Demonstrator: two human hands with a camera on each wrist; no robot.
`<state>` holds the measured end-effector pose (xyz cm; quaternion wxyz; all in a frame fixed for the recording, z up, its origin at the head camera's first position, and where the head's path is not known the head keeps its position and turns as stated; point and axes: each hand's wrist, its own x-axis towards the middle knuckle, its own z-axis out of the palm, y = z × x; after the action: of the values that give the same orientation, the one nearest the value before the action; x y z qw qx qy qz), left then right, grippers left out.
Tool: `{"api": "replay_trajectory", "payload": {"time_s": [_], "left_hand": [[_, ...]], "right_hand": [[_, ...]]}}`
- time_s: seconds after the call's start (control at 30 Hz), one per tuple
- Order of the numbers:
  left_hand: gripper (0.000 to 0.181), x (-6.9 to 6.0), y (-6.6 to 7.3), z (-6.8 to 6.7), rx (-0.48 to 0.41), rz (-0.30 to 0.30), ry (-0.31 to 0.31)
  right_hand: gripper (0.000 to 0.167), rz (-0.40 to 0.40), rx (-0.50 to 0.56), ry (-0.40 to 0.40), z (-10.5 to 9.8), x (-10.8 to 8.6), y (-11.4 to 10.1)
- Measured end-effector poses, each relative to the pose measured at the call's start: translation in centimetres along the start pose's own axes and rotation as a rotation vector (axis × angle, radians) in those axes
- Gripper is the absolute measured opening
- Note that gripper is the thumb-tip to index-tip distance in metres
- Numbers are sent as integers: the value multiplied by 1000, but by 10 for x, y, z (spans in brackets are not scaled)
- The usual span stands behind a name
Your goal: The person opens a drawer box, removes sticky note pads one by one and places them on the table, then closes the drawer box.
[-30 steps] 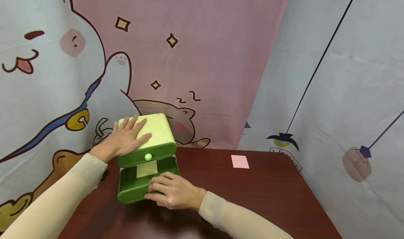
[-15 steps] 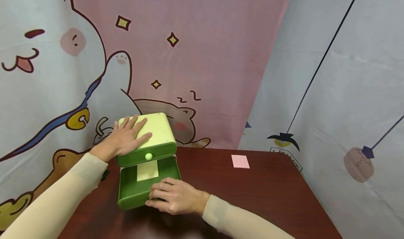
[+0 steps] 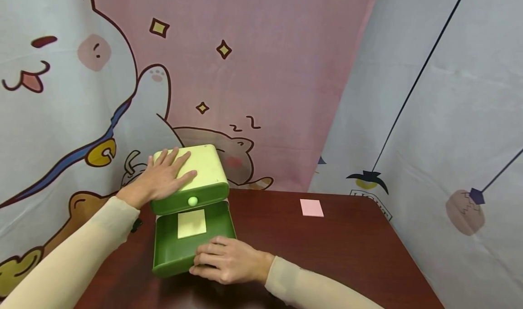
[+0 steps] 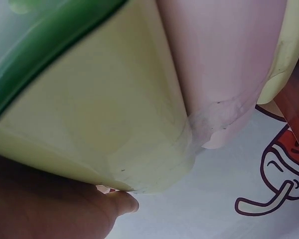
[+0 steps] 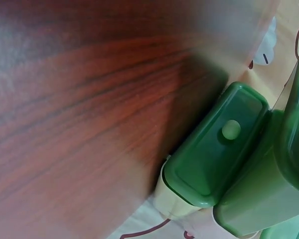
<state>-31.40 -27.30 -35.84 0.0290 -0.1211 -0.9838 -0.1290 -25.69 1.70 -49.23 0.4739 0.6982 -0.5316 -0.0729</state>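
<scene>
A small desktop drawer unit (image 3: 208, 166) with a pale yellow top and green drawer fronts stands on the table at the left. My left hand (image 3: 163, 177) rests on its top, fingers spread. The pulled-out green drawer (image 3: 167, 250) is below the shut top drawer. Its front edge is gripped by my right hand (image 3: 229, 260), fingers curled over the rim. Flat inside lies a pale yellow square paper pad (image 3: 192, 223). In the right wrist view, the bottom drawer (image 5: 209, 149) with a round knob is shut under the pulled-out one.
A pink square paper pad (image 3: 312, 208) lies on the dark red-brown table (image 3: 327, 250), toward the back right. Cartoon-printed cloth (image 3: 278, 73) hangs behind the table and along its sides. A small dark object (image 3: 136, 225) shows by the left forearm.
The drawer has slid further out toward me, with my right hand on its front. More of the pale yellow pad shows. My left hand stays in place on the unit's top.
</scene>
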Motion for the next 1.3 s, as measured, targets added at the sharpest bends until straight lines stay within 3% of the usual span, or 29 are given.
{"api": "replay_trajectory", "payload": {"time_s": [0.6, 0.9, 1.3], "left_hand": [[94, -1, 3, -2, 0, -4, 2], [95, -2, 3, -1, -5, -4, -7], [95, -1, 2, -1, 14, -6, 0]], "right_hand": [[22, -34, -19, 17, -16, 3, 1], [21, -55, -8, 33, -11, 1, -8], [27, -96, 35, -5, -22, 4, -2]]}}
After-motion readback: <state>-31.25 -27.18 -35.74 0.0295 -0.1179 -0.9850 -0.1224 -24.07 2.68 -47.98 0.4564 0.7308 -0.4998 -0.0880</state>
